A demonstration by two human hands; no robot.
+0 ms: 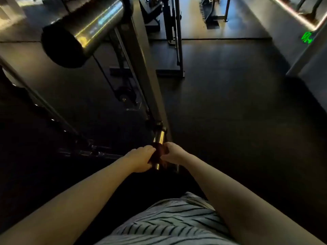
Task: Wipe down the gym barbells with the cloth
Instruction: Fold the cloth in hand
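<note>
Cloth (158,154), dark, around cylindrical chrome barbell (160,137)

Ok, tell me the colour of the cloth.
The cloth looks dark reddish brown, dimly lit; head view shows it.

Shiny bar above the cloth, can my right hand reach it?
Probably yes. The right hand holds the cloth right next to that bare stretch of bar, with nothing between.

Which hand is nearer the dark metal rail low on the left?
Left. The left hand grips the dark cloth on the short chrome bar, just right of that dark metal rail; the right hand holds the cloth's far side, farther from it.
</note>
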